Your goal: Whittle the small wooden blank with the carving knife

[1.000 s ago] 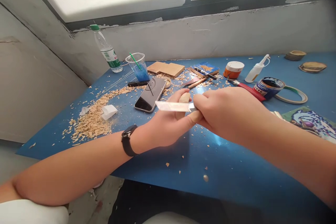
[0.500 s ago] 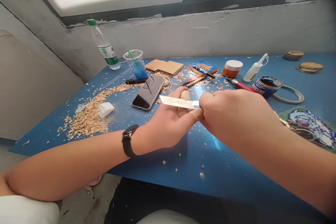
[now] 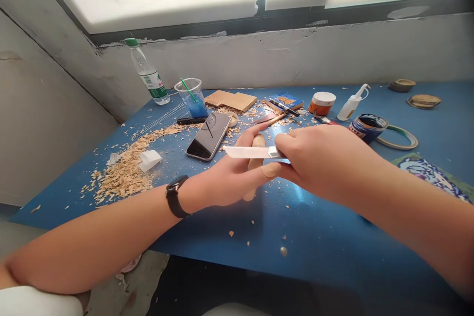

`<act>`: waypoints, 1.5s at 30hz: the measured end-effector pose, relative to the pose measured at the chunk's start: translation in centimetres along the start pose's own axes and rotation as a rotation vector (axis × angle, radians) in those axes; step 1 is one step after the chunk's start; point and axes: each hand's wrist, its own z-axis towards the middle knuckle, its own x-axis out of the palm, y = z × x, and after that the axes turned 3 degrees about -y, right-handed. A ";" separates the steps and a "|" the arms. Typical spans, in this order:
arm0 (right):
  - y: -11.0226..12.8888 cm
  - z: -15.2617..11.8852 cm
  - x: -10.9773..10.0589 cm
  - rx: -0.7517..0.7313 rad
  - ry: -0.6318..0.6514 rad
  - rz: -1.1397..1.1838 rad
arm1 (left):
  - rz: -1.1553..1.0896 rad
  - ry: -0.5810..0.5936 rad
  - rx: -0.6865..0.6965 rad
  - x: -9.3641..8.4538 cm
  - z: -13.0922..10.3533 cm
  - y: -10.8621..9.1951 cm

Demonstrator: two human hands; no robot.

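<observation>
My right hand (image 3: 326,158) is closed around a utility knife (image 3: 249,152), its long blade pointing left. Behind the blade, my left hand (image 3: 229,175) grips a pale, rounded piece of wood (image 3: 255,163), which shows above and below the blade. Whether the edge touches the wood I cannot tell. The left thumb reaches toward the right hand's fingers, close to the knife. Both hands are above the blue table (image 3: 222,237). Most of the knife's handle is hidden in my right fist.
Wood shavings (image 3: 126,173) are heaped at the left, with a phone (image 3: 209,136) beside them. Farther back stand a water bottle (image 3: 151,79) and a plastic cup (image 3: 191,98). An orange jar (image 3: 322,103), a glue bottle (image 3: 351,104), an open paint can (image 3: 367,127) and a tape roll (image 3: 400,138) are at the right.
The wood piece has turned in my left hand, and more of it shows below the blade. The knife and right hand sit slightly lower and farther left. The camera view has tilted up a little.
</observation>
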 end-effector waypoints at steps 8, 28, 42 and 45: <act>0.4 -0.2 0.3 -0.056 0.069 0.042 | -0.115 0.135 -0.282 -0.9 -0.3 0.0; 0.5 -0.5 0.9 0.001 -0.008 0.052 | -0.310 -0.119 -0.083 0.0 0.0 3.6; 0.4 -0.9 1.7 -0.136 -0.120 0.031 | -0.290 -0.095 -0.097 -0.2 0.2 3.9; 0.5 -1.0 1.7 -0.171 -0.169 0.021 | -0.209 -0.091 -0.066 -0.4 0.4 4.1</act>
